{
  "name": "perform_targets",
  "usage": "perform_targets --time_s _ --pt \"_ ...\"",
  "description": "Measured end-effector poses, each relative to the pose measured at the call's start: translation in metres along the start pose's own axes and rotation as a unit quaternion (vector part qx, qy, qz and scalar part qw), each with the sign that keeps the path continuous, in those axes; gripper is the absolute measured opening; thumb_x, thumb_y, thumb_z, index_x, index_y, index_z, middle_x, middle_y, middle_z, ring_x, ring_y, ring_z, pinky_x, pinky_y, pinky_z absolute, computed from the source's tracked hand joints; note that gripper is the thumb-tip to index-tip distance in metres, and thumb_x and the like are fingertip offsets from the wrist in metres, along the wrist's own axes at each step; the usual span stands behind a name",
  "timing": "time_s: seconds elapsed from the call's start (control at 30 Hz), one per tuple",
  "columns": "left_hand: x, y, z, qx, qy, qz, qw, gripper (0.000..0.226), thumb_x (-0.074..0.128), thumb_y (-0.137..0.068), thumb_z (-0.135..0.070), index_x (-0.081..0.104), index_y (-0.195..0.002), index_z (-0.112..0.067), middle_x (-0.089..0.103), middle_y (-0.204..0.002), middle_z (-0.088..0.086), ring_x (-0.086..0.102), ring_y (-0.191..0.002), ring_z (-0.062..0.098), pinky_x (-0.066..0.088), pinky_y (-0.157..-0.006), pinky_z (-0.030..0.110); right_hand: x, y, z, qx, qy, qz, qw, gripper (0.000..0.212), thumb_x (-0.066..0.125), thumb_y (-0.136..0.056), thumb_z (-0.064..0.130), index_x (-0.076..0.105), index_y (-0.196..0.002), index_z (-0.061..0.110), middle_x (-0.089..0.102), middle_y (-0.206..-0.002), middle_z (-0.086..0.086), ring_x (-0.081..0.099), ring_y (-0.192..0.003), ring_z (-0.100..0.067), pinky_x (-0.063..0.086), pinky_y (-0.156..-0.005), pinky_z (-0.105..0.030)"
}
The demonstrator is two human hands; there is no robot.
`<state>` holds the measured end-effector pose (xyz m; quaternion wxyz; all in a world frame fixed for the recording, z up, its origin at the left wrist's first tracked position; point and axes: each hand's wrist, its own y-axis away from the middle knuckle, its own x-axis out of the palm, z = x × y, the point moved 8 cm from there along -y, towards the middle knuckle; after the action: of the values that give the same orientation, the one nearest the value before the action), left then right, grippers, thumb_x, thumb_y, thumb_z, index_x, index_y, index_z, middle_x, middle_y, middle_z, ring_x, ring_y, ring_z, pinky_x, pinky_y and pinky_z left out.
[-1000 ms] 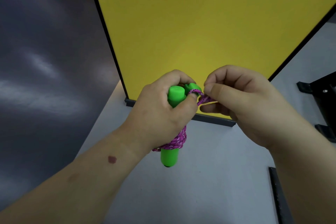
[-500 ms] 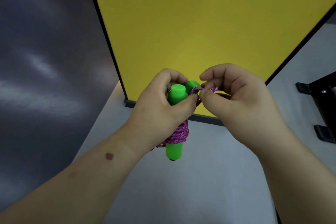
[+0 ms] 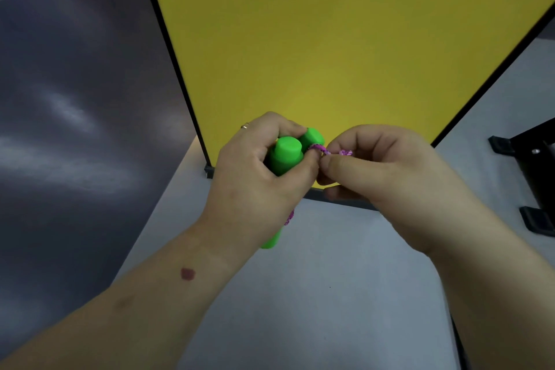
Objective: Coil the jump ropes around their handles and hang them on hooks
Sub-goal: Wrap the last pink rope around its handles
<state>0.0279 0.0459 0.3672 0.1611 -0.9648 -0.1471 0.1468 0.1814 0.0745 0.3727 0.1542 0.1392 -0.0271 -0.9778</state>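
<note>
The green handles [image 3: 285, 156] are being gripped above the desk [image 3: 330, 294] by the left hand [image 3: 255, 186] while the rope [image 3: 322, 150] end is being pinched by the right hand [image 3: 381, 177]; slack risks uncoiling it.

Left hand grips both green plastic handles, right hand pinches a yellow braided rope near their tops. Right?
Not quite: the head view shows the braided rope is pink-purple, not yellow. The rest stands: the left hand grips both green plastic handles, and the right hand pinches the rope near their tops.

Two hands [image 3: 255, 186], two green handles [image 3: 284, 156], apparently one pink rope [image 3: 318, 148], one yellow board [image 3: 330, 39]
</note>
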Motion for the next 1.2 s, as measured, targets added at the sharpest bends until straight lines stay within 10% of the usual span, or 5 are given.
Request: perform_targets --time_s 0.17,0.43,0.63,0.9,1.2 --pt "0.008 0.004 -0.001 0.014 -0.027 0.031 0.999 0.009 0.078 -0.088 -0.017 0.069 -0.089 -0.020 0.068 -0.078 -0.006 0.063 -0.065 0.015 0.046 -0.049 0.019 -0.002 0.005 0.011 -0.061 0.046 -0.045 0.996 0.006 0.070 -0.080 0.013 0.066 -0.076 0.015 0.060 -0.059 -0.007 0.048 -0.049 -0.018 0.041 -0.045 -0.028" --pt "0.009 0.001 -0.008 0.043 -0.042 0.053 0.997 0.004 0.073 -0.087 -0.022 0.070 -0.086 -0.020 0.069 -0.070 -0.004 0.065 -0.064 0.017 0.051 -0.053 0.035 0.001 0.008 0.012 -0.054 -0.016 -0.101 0.993 0.016 0.056 -0.086 -0.002 0.054 -0.081 0.014 0.043 -0.058 0.008 0.034 -0.047 -0.008 0.034 -0.040 -0.014" --pt "0.000 -0.001 -0.009 0.020 -0.016 0.049 0.998 0.006 0.071 -0.088 -0.016 0.071 -0.083 -0.018 0.070 -0.068 0.004 0.063 -0.059 0.025 0.050 -0.047 0.037 0.011 0.001 0.001 0.001 -0.252 -0.037 0.967 0.020 0.057 -0.091 -0.012 0.059 -0.085 0.007 0.051 -0.076 -0.014 0.063 -0.068 -0.021 0.060 -0.063 -0.033" --pt "-0.004 -0.003 -0.007 0.014 0.002 0.057 0.998 0.006 0.068 -0.084 -0.017 0.072 -0.080 -0.016 0.071 -0.075 0.009 0.064 -0.066 0.026 0.048 -0.054 0.040 0.013 0.002 -0.002 0.031 -0.265 -0.047 0.963 0.019 0.062 -0.087 -0.011 0.063 -0.078 0.005 0.056 -0.079 -0.019 0.065 -0.069 -0.022 0.063 -0.068 -0.050" --pt "-0.006 -0.005 -0.016 0.027 0.039 0.066 0.997 0.009 0.064 -0.086 -0.010 0.070 -0.080 -0.005 0.065 -0.068 0.009 0.056 -0.055 0.014 0.043 -0.049 0.017 0.024 0.000 -0.011 0.105 -0.343 -0.005 0.934 0.008 0.065 -0.087 -0.001 0.064 -0.084 0.005 0.064 -0.074 -0.012 0.061 -0.067 -0.019 0.065 -0.069 -0.042"
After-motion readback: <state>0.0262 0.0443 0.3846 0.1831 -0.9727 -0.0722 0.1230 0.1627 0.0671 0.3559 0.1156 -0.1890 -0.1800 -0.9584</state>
